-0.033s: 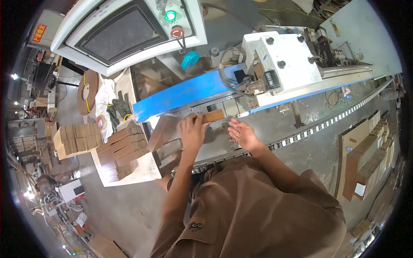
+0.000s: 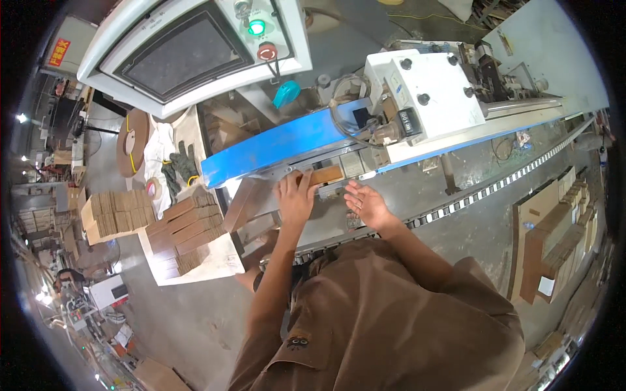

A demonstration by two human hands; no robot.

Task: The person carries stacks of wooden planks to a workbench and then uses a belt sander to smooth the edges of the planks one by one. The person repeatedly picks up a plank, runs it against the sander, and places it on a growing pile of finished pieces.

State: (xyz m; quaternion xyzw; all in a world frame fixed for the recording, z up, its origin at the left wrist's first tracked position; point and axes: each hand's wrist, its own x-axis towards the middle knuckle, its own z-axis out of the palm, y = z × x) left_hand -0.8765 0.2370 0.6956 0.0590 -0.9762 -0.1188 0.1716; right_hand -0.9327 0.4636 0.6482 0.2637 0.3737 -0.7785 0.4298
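1. a small flat brown cardboard piece (image 2: 325, 174) lies on the grey metal machine bed (image 2: 326, 221), just under the long blue machine rail (image 2: 274, 146), touching the tips of the left fingers.
2. the left hand (image 2: 295, 195) rests palm down on the bed, fingers loosely spread and laid flat, their tips on the near edge of the cardboard piece; they press on it rather than wrap around it.
3. the right hand (image 2: 366, 203) lies just to the right of the left fingers, palm turned up and open, fingers loosely extended and holding nothing; the cardboard piece is near its fingertips but apart from them.
4. beyond the fingers, past the rail, stands a white box-shaped machine housing with black knobs (image 2: 424, 94).
5. well off to the left of the left fingers, stacks of folded brown cardboard blanks (image 2: 186, 228) sit on a white table (image 2: 215, 264).
6. a pair of dark work gloves (image 2: 179, 168) lies beyond those stacks.
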